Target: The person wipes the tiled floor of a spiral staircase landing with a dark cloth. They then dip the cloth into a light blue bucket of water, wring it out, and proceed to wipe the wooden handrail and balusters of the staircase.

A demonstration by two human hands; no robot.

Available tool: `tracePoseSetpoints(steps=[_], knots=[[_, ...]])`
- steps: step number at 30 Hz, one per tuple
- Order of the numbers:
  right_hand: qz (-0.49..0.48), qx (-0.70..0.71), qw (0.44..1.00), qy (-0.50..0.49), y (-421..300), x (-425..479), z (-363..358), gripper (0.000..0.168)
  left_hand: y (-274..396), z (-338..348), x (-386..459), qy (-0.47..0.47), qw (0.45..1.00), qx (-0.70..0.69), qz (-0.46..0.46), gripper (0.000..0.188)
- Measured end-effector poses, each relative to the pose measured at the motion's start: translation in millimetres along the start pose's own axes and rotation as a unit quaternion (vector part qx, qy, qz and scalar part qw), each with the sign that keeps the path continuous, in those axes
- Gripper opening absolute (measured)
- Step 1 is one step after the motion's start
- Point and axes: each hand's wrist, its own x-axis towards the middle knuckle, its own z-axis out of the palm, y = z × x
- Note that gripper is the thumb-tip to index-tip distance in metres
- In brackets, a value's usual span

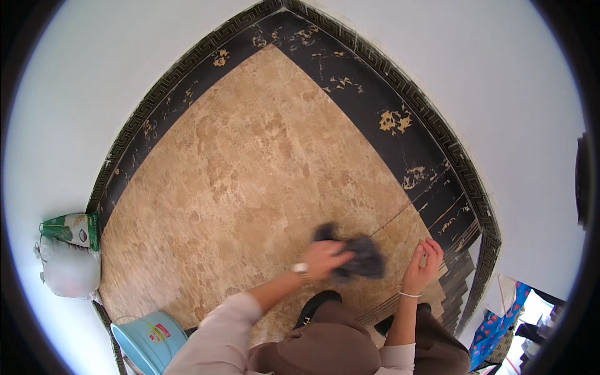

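Note:
My left hand [324, 260], with a white-faced watch at the wrist, grips a dark cloth [363, 258]. Both are blurred. The cloth hangs or lies over the tan marble-patterned floor [234, 187]; whether it touches the surface I cannot tell. To the right, my right hand [423, 265] is raised near the black floor border [433, 206]. Its fingers are loosely bent and apart from the thumb, and nothing shows between them. A bracelet circles that wrist. My dark shoe [318, 304] stands just below the cloth.
A light blue plastic bucket [145, 344] stands at lower left. Beyond it, a green-and-white bag [70, 229] and a whitish plastic bag [72, 274] lean by the wall. Striped steps [457, 281] lie at right. Blue patterned fabric [499, 330] hangs at lower right.

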Motion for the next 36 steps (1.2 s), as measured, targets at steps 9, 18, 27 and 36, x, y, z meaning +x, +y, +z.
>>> tracePoseSetpoints(steps=[9,18,27,36], knots=[[0.005,-0.029,0.997,-0.065,42,-47,-14,0.008,-225,-191,-179,0.262,0.595,0.179,-0.738,0.059],[0.062,-0.072,0.992,-0.081,46,-77,-67,0.004,-223,-90,202,0.137,0.872,0.171,-0.438,0.057],[0.0,-0.048,0.998,-0.036,20,-17,-29,0.006,63,112,124,-0.111,0.993,-0.043,0.002,0.045],[-0.041,-0.037,0.998,-0.03,7,-5,-13,0.006,-87,-105,-74,0.023,0.982,0.113,-0.153,0.035]])
